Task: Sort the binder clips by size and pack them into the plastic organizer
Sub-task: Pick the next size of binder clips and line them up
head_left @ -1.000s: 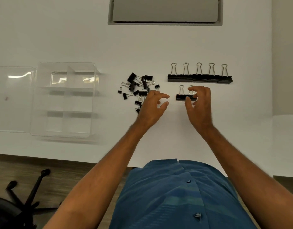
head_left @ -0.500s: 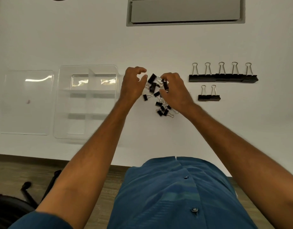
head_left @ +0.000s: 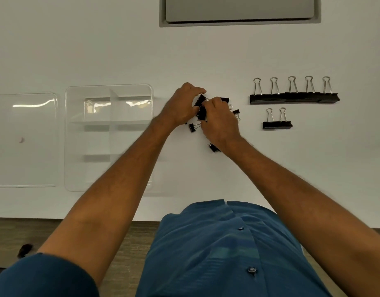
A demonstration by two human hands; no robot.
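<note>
Both hands work the loose clip pile [head_left: 214, 123], right of the organizer [head_left: 108, 138]. The left hand [head_left: 180, 108] and right hand [head_left: 220, 123] seem to pinch a clip [head_left: 202, 113] between them; sorted rows lie rightward, nearer the right hand.

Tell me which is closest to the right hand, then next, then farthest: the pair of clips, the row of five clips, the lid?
From the right hand:
1. Pair of clips, just to its right.
2. Row of five clips, farther right and back.
3. Lid, far left, beyond the organizer.
</note>
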